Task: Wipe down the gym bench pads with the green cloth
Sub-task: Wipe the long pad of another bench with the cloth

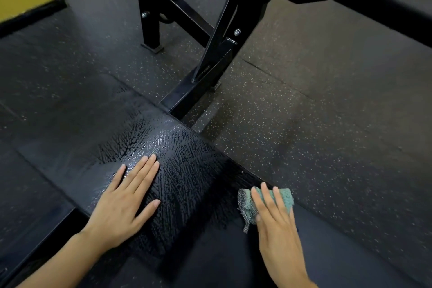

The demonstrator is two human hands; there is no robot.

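Right fingers (265, 196) straight, spread, pressing green cloth (286, 197) onto right edge of bench pad (187, 170), lower right of centre. Left fingers (145, 170) straight, flat on wet streaked pad, lower centre, holding nothing. Black metal frame (210, 54) top centre; speckled floor (327, 124) around.

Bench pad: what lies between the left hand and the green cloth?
Head view: only bare, wet-streaked bench pad separates the left hand from the green cloth under the right hand.
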